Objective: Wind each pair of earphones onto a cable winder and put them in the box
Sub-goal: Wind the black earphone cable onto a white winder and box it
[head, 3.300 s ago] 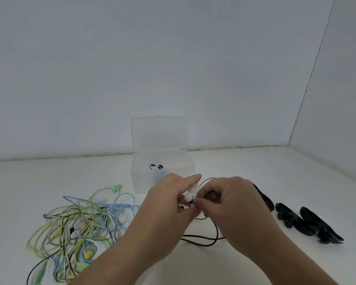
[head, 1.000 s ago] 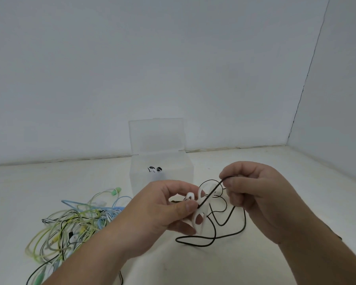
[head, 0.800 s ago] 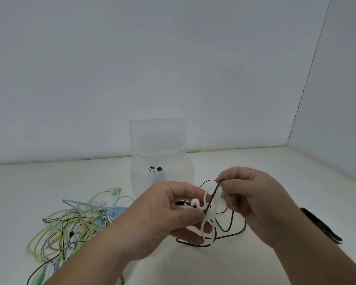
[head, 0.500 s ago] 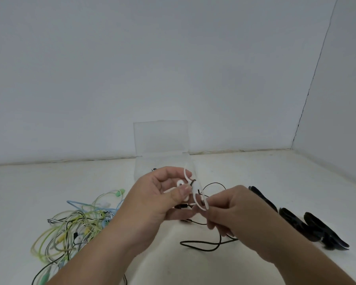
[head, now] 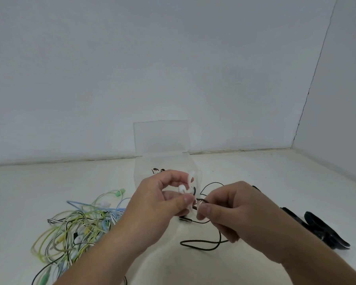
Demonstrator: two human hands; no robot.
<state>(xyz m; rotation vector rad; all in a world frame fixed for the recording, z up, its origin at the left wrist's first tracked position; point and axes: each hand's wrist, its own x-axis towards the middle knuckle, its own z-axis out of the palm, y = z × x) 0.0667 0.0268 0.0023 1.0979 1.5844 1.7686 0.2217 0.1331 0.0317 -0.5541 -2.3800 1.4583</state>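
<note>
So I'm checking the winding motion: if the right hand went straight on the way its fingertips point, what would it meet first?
Most likely the white cable winder pinched in the left hand; the right hand, pinching the black cable, points leftward at it. Depth is hard to judge.

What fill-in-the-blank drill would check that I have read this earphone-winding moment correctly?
1. The left hand holds a ____ cable winder.
2. The right hand pinches a ____ earphone cable.
3. The lid of the clear box stands ____.
4. The tangle of coloured earphones lies on the table to the person's ____.

Missing words: white; black; open; left.
</note>
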